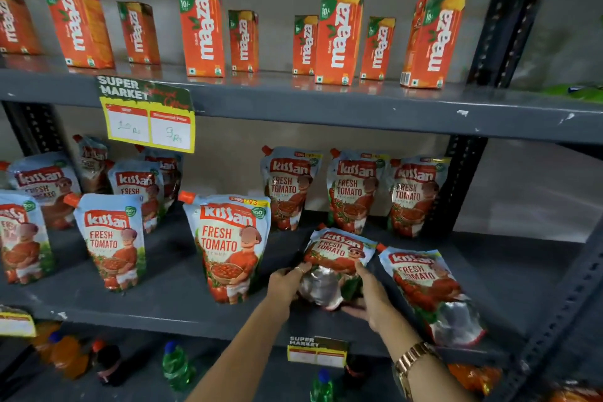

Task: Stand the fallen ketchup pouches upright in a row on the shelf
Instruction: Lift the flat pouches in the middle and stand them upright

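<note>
The juice cartons (204, 31) across the top of the frame read "maaza" and "10/-". A price tag (148, 114) at upper left reads "SUPER MARKET", with handwritten "10 Rs" and "9 Rs". The ketchup pouches (230, 245) in the middle read "Kissan FRESH TOMATO"; a lower tag (316, 351) repeats "SUPER MARKET".

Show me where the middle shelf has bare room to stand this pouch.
Bare shelf lies between the two front upright pouches, and near the right post. Crowded: the back-left cluster and around the lying pouch.
</note>
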`<state>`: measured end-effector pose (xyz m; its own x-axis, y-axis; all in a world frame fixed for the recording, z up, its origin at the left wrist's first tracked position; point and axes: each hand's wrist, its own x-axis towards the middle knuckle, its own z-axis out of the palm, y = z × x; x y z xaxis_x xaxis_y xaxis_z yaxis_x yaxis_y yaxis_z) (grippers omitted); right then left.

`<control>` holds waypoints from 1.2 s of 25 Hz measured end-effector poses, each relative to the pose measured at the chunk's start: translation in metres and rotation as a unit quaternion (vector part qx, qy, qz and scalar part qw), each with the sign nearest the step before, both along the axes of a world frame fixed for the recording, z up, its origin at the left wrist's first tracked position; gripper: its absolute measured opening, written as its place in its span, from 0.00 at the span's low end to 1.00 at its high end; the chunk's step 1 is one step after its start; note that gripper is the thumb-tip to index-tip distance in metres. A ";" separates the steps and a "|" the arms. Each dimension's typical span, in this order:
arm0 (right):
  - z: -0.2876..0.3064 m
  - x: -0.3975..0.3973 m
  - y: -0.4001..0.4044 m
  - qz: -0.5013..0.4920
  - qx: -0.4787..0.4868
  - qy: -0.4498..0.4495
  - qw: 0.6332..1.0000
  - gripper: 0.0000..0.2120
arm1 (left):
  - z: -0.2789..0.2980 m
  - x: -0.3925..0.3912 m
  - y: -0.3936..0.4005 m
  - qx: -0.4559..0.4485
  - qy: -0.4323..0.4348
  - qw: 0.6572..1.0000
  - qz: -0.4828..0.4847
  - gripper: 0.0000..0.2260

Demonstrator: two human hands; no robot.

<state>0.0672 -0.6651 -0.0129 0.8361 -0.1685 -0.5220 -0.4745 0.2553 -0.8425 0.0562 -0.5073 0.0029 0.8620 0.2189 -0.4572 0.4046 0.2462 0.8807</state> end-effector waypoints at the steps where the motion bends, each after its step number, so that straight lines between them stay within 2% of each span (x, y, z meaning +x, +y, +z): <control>1: 0.002 0.004 -0.001 0.014 0.004 0.012 1.000 0.28 | 0.001 0.001 0.000 -0.010 0.014 1.000 0.000 0.23; 4: 0.002 0.011 0.006 0.049 -0.053 0.020 0.997 0.24 | 0.001 0.001 0.005 -0.005 0.041 0.999 -0.033 0.23; 6: 0.002 0.012 0.010 0.053 -0.090 0.013 0.994 0.24 | 0.001 0.000 0.002 -0.033 0.042 0.998 -0.038 0.23; 8: 0.002 0.011 0.011 0.058 -0.089 0.005 0.994 0.24 | 0.000 -0.001 -0.002 -0.052 0.048 0.997 -0.021 0.27; 10: 0.005 0.008 0.008 0.071 -0.076 0.004 0.995 0.22 | 0.001 0.001 -0.007 -0.012 0.057 0.998 -0.022 0.30; 13: 0.005 0.001 0.001 0.088 -0.087 0.006 0.992 0.18 | 0.003 0.001 -0.007 0.027 0.078 0.994 -0.066 0.25; 16: 0.003 -0.008 -0.008 0.118 -0.116 0.022 0.986 0.13 | 0.009 -0.006 0.008 0.079 0.120 0.970 -0.196 0.14; 18: 0.001 -0.011 -0.008 0.106 -0.124 0.020 0.986 0.14 | 0.011 -0.007 0.014 0.076 0.135 0.957 -0.244 0.13; 20: 0.000 -0.010 -0.001 0.081 -0.160 0.008 0.984 0.17 | 0.008 -0.005 0.014 0.067 0.113 0.967 -0.219 0.15; 22: 0.002 -0.011 0.009 0.072 -0.184 0.011 0.980 0.17 | 0.004 -0.006 0.010 0.102 0.079 0.977 -0.170 0.17; 23: 0.005 -0.013 0.012 0.069 -0.177 0.011 0.982 0.15 | 0.002 -0.008 0.009 0.115 0.063 0.979 -0.156 0.16; 25: 0.010 -0.015 0.013 0.055 -0.130 -0.013 0.990 0.05 | 0.000 -0.012 0.007 0.105 0.033 0.984 -0.140 0.11; 26: 0.011 -0.016 0.013 0.046 -0.110 -0.036 0.992 0.03 | 0.000 -0.014 0.006 0.102 0.013 0.986 -0.131 0.08; 28: 0.015 -0.018 0.016 0.021 -0.085 -0.083 0.993 0.08 | 0.005 -0.016 0.005 0.126 -0.047 0.984 -0.115 0.07; 30: 0.019 -0.018 0.018 -0.006 -0.082 -0.135 0.987 0.09 | 0.012 -0.015 0.004 0.144 -0.120 0.976 -0.108 0.11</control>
